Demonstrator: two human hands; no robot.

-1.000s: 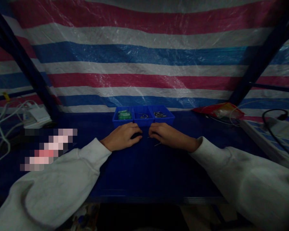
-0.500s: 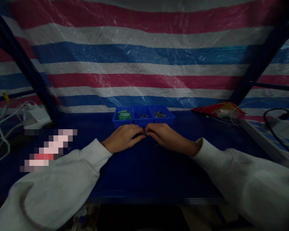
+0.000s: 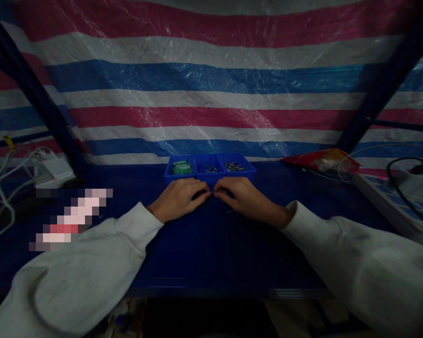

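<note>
Fingertips nearly meeting, my left hand (image 3: 183,198) and my right hand (image 3: 245,199) are over the blue table (image 3: 211,253), just in front of three joined blue bins. Both hands are closed in a pinch. Between them a tiny thin, light piece (image 3: 212,193) shows, too small to make out, with both sets of fingertips on it. A thin sliver (image 3: 230,211) shows just below my right hand. The left bin (image 3: 179,179) has green items, the middle bin (image 3: 208,176) a few thin metal pieces, and the right bin (image 3: 248,174) several small metal pieces.
White cables and a white adapter (image 3: 58,169) lie at the left, beside a blurred-out pixelated patch. At the right are a red packet (image 3: 324,159), a black cable and a pale tray-like object (image 3: 384,202). Blue posts stand both sides before a striped sheet (image 3: 211,80).
Both hands have risen slightly toward the bins. The small light piece between the fingertips shows more clearly, and the fingers of both hands are a little more arched.
</note>
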